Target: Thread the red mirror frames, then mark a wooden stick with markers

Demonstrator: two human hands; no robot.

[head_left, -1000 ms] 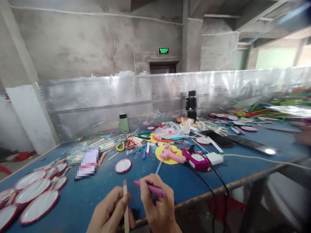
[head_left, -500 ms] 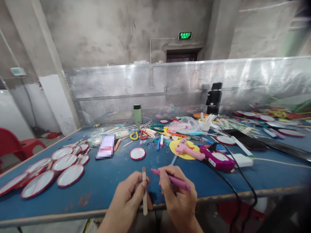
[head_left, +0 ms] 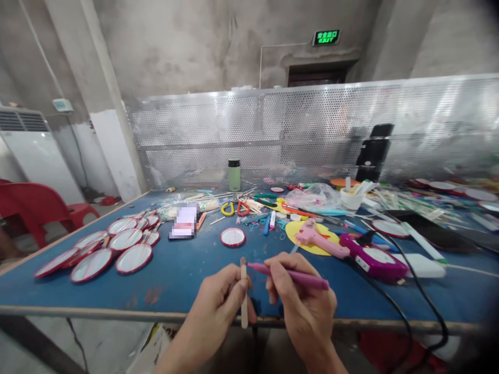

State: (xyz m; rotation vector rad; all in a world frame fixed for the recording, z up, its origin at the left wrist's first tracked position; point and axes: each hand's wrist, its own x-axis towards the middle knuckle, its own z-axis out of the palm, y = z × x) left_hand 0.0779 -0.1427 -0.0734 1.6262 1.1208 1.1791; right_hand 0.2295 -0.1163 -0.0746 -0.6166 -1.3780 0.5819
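My left hand (head_left: 224,298) is closed on a flat wooden craft stick (head_left: 244,306), held upright between thumb and fingers, its top end darkened. In my right hand (head_left: 302,301) is a pink-purple marker (head_left: 307,279), gripped like a pen. The marker's tip points left and is at or very near the stick's dark end; whether they touch I cannot tell. Just beyond my hands lies a small round white disc with a red rim (head_left: 233,237). Right of it, a pink glue gun (head_left: 322,240) rests on a yellow disc (head_left: 292,228).
Several red-rimmed discs (head_left: 133,258) are grouped at the left, near a phone (head_left: 185,221). Behind are pliers (head_left: 234,208), a green bottle (head_left: 234,176) and a white cup (head_left: 351,199). A purple device (head_left: 372,257) with black cables sits right. A perforated metal panel (head_left: 210,135) stands behind.
The view has turned left and slightly down, so things on the table appear further right. The marker's tip has come closer to the stick's dark end. Both hands keep their holds.
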